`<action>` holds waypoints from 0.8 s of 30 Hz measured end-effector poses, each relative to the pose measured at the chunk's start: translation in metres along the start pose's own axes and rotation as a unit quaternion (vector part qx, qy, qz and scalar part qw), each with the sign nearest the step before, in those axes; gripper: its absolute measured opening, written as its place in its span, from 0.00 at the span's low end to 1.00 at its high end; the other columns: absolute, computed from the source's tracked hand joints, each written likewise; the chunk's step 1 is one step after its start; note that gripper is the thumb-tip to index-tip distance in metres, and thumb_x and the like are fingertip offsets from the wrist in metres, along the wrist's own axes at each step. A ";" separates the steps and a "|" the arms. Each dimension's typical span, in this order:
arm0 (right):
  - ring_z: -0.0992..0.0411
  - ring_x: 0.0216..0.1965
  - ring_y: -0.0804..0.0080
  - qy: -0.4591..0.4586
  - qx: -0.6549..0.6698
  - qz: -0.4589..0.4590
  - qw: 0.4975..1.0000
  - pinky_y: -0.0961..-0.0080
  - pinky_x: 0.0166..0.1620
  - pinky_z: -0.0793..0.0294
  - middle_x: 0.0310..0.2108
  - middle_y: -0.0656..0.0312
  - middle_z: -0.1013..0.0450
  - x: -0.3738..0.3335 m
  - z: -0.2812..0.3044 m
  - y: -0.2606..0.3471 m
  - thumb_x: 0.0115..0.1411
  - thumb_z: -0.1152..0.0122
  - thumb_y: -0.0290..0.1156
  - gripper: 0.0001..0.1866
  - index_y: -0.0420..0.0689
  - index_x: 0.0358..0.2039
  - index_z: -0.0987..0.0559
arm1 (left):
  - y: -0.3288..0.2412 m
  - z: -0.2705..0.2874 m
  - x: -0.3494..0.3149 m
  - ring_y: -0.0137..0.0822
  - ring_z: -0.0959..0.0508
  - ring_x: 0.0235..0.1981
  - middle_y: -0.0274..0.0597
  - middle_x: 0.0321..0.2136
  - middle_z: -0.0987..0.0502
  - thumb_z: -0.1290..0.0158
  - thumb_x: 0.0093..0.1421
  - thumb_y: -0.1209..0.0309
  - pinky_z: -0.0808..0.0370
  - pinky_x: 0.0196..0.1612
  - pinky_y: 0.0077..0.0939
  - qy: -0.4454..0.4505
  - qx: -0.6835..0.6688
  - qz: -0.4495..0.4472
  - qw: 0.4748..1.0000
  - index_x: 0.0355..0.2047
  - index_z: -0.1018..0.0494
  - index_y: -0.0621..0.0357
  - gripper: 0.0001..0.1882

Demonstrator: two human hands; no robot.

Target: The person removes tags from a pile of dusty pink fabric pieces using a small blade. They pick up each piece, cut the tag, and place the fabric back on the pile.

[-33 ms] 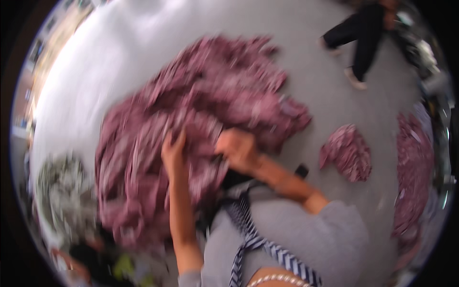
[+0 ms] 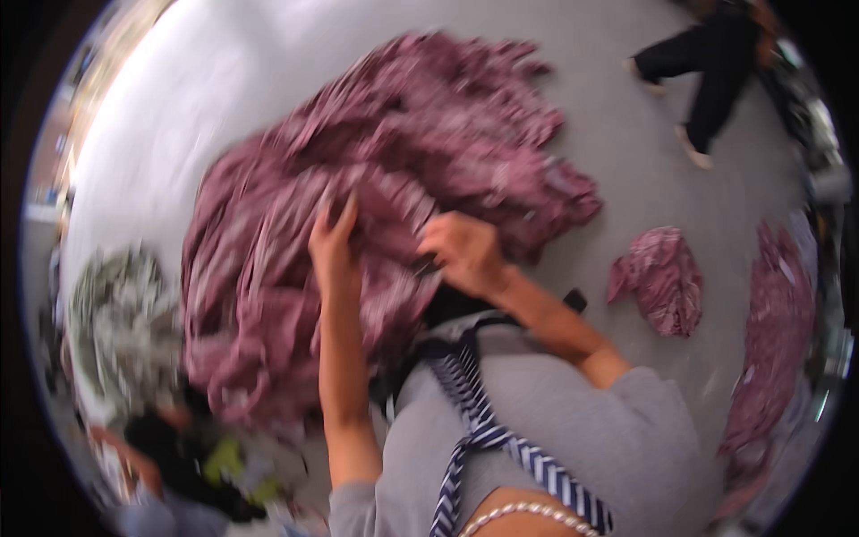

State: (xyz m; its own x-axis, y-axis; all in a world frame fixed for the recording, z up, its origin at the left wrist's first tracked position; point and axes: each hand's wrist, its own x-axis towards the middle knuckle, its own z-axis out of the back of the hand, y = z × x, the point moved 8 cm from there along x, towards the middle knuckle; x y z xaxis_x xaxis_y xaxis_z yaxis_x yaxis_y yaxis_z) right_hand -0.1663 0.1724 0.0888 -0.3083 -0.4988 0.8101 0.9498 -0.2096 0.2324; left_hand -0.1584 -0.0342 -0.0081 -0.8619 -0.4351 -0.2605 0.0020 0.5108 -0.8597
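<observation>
I see my left hand [image 2: 333,243] lying on the big pile of purple patterned cloth [image 2: 394,188], fingers bent and pressing into a fold; it grips some of the cloth, I think, but the picture is blurry; my right hand [image 2: 461,251] is just beside it, curled shut on a bunch of the same cloth near the pile's near edge; the pile sits on the pale grey floor [image 2: 626,179], right in front of me, in the middle of the view; its long side runs from near left to far right, like a fat slanted heap, and the far right end is the ragged one; a small purple piece [image 2: 658,277] lies apart on the right, and more purple cloth [image 2: 774,331] is at the right edge; a grey and white bundle [image 2: 116,322] sits at the left; another person's dark legs [image 2: 707,76] stand far right; what could go wrong: the cloth is all tangled, so a tug could drag the whole heap; my striped strap [image 2: 488,421] hangs close and could catch in the folds; a loose grip could let the fold slip.
</observation>
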 end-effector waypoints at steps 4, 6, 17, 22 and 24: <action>0.30 0.26 0.74 0.136 0.209 -0.112 0.962 0.79 0.27 0.29 0.28 0.66 0.27 0.007 -0.017 0.025 0.46 0.35 0.24 0.09 0.46 0.30 0.24 | -0.018 -0.009 -0.007 0.29 0.23 0.38 0.36 0.39 0.23 0.49 0.60 0.77 0.25 0.41 0.22 0.023 -0.161 -0.006 0.987 0.46 0.28 0.60 0.13; 0.36 0.19 0.84 0.179 0.330 -0.269 0.887 0.86 0.23 0.36 0.24 0.69 0.28 -0.002 -0.024 0.017 0.53 0.34 0.28 0.06 0.42 0.29 0.23 | -0.015 -0.012 -0.014 0.30 0.24 0.42 0.39 0.43 0.24 0.51 0.60 0.76 0.26 0.46 0.24 0.035 -0.181 0.004 0.983 0.48 0.29 0.62 0.14; 0.34 0.23 0.90 0.075 0.478 -0.516 0.707 0.90 0.25 0.37 0.23 0.70 0.29 0.008 -0.047 -0.046 0.59 0.38 0.33 0.11 0.37 0.32 0.24 | -0.048 -0.074 -0.065 0.28 0.25 0.40 0.41 0.37 0.23 0.41 0.54 0.75 0.30 0.44 0.20 0.076 0.189 -0.253 0.946 0.38 0.24 0.65 0.11; 0.42 0.16 0.92 0.053 0.495 -0.506 0.704 0.89 0.18 0.46 0.20 0.71 0.30 -0.004 -0.045 -0.049 0.63 0.45 0.30 0.08 0.39 0.31 0.23 | -0.032 -0.067 -0.066 0.28 0.25 0.40 0.42 0.39 0.24 0.40 0.54 0.75 0.30 0.45 0.21 0.071 0.165 -0.181 0.967 0.35 0.24 0.66 0.09; 0.42 0.17 0.92 0.062 0.508 -0.500 0.698 0.90 0.18 0.46 0.21 0.70 0.29 -0.003 -0.044 -0.047 0.63 0.46 0.30 0.08 0.39 0.31 0.23 | -0.022 -0.058 -0.060 0.26 0.25 0.37 0.40 0.37 0.24 0.41 0.55 0.74 0.30 0.44 0.19 0.045 0.078 -0.105 0.990 0.36 0.24 0.65 0.09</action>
State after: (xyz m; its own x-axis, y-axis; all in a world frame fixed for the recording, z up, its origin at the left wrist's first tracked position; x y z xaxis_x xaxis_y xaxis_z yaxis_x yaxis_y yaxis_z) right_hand -0.2120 0.1468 0.0517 -0.7875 -0.6123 -0.0701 -0.2161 0.1678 0.9618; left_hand -0.1363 0.0234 0.0523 -0.8935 -0.4477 -0.0341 -0.1101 0.2921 -0.9500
